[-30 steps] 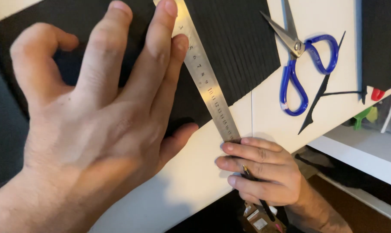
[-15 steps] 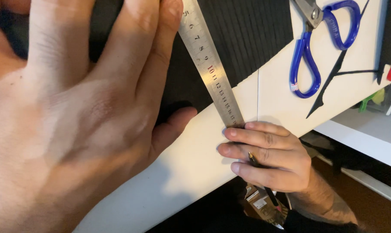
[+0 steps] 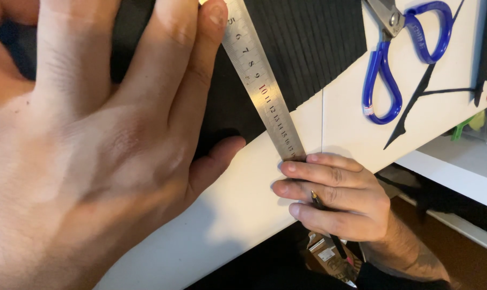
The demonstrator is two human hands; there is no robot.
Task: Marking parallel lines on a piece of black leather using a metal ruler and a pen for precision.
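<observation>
Black ribbed sheet (image 3: 308, 48) covers the upper part of the white surface (image 3: 243, 215), and the left hand (image 3: 93, 161) lies spread flat on it at the left of the view. Its fingers are stretched out wide and pressed down, gripping nothing; the tip of the outermost long finger touches the left edge of the steel ruler (image 3: 259, 86), while the little finger rests lower down, where the sheet ends and the bare white surface begins.

Just to the right, the ruler runs slantwise from the top of the view down toward the near edge of the surface, lying across the black sheet and then onto the white. A thin straight line shows on the white just beside the ruler's lower part.

At the ruler's lower end sits the right hand (image 3: 334, 201), fingers curled close together around a slim dark pen or knife (image 3: 324, 220); which it is cannot be told. Its top finger touches the ruler's end.

Farther right, blue-handled scissors (image 3: 394, 70) lie on the white surface, well apart from both hands, with thin black offcuts (image 3: 415, 102) just beside them. A white shelf (image 3: 458, 161) shows below the surface at the right edge.
</observation>
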